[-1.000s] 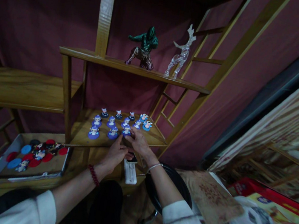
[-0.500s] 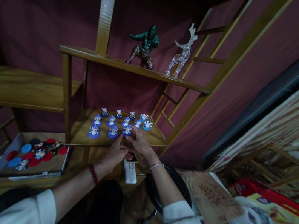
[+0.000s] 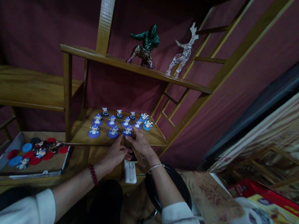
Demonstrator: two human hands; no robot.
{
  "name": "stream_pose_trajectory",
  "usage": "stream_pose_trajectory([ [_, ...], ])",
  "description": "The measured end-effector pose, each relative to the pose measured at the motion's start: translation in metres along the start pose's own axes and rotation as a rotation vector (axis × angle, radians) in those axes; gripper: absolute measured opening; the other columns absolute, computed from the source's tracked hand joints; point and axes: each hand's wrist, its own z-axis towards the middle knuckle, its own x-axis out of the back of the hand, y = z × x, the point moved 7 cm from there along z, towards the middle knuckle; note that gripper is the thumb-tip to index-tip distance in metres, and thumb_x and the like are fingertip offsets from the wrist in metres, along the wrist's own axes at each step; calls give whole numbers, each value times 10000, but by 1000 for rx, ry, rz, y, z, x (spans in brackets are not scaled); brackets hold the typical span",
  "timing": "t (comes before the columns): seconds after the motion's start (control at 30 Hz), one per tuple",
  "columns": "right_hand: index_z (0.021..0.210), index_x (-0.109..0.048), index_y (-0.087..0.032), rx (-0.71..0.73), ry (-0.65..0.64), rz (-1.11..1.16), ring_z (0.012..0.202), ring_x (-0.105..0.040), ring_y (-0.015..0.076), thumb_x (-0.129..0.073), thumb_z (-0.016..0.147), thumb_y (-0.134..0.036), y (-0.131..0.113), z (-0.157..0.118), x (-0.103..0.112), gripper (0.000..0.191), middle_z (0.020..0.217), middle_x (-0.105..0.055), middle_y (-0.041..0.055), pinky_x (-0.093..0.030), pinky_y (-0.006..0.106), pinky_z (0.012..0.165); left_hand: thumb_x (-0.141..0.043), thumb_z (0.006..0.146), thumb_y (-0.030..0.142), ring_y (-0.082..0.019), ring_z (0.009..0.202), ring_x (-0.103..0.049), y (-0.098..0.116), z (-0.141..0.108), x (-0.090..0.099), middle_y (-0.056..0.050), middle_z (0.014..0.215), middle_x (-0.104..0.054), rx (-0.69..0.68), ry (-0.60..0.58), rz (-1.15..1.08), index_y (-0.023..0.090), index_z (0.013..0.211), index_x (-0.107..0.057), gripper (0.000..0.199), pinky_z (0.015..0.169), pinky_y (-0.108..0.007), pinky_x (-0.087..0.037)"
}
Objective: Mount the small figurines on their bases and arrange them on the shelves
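Note:
A small purple figurine point(image 3: 127, 131) on a round purple base stands at the right end of the front row on the low wooden shelf point(image 3: 78, 136). My right hand point(image 3: 141, 142) has its thumb and fingers closed on that figurine's right side. From below, my left hand point(image 3: 115, 155) points its outstretched index finger at the base, other fingers loosely bent; whether it touches is unclear. Left of them stand another purple figurine point(image 3: 113, 132) and a purple one point(image 3: 94, 130) at the row's end. Behind are several purple figurines point(image 3: 111, 121), dark-based ones point(image 3: 119, 114) and blue-based ones point(image 3: 147, 125).
An open box point(image 3: 56, 165) of figurines with red and blue bases sits at lower left. A white rectangular object point(image 3: 130, 172) lies below my hands. Above stand a green hooded statue point(image 3: 148, 45) and a clear deer point(image 3: 182, 56). A black stool point(image 3: 183, 186) is at right.
The view has shifted very slightly. Both hands stay at the same figurine, and no figurine has visibly moved.

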Motion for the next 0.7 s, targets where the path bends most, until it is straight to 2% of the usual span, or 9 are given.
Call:
stream_pose_trajectory([
  [0.2, 1090, -563, -207, -26, 25, 9, 890, -549, 186, -599, 717, -294, -2, 1, 2, 384, 930, -621, 46, -437, 358, 818, -413, 712, -16, -107, 566, -596, 1, -3, -1, -28, 715, -624, -2, -7, 65, 153, 1392, -101, 767, 595, -242, -484],
  [0.3, 1076, -567, -208, -62, 58, 121, 870, -570, 171, -577, 733, -315, 3, 3, 2, 359, 957, -629, 43, -450, 338, 806, -412, 728, 0, -113, 556, -588, 2, -4, -2, -27, 714, -614, -13, 2, 98, 150, 1396, -83, 760, 584, -251, -480],
  [0.5, 1050, -572, -213, -74, 39, 354, 809, -595, 145, -561, 733, -308, 3, 6, -3, 331, 923, -640, 19, -479, 284, 749, -414, 738, 18, -107, 559, -576, -2, -2, -4, -23, 735, -600, -31, -15, 143, 156, 1399, -41, 771, 576, -238, -474],
  [0.7, 996, -600, -216, -64, 39, 213, 709, -582, 124, -608, 698, -248, 5, 17, -3, 300, 786, -636, -11, -472, 239, 661, -383, 769, 42, -96, 542, -555, -15, 8, -3, -20, 762, -597, -16, -29, 311, 179, 1397, -12, 742, 564, -229, -470],
])
